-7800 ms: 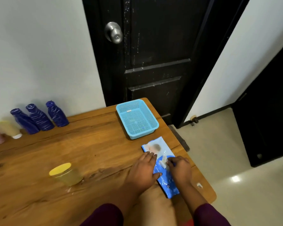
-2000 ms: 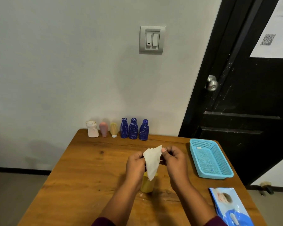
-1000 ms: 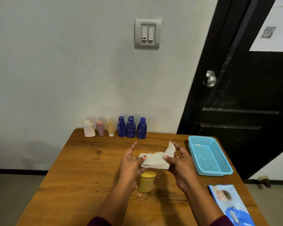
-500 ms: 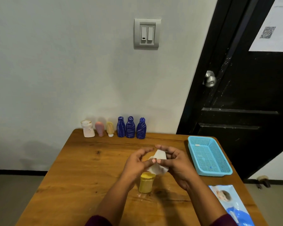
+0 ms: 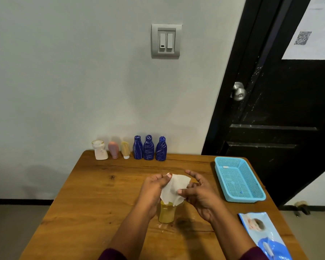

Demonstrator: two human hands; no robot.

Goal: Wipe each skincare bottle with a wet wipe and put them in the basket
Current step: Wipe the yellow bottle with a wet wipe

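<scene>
Wet wipe (image 5: 174, 190) pinched by left hand (image 5: 154, 188) and right hand (image 5: 201, 196) | yellow jar (image 5: 166, 213) upright, directly beneath the wipe | left hand nearer the jar

Wooden table (image 5: 94, 203); double light switch (image 5: 166, 41); black door (image 5: 281, 102), silver knob (image 5: 238, 91), QR sheet (image 5: 313, 34).

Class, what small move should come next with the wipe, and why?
Probably lower the wipe onto the yellow jar and start rubbing: left hand and right hand pinch the wipe over it; the basket holds no bottle.
</scene>
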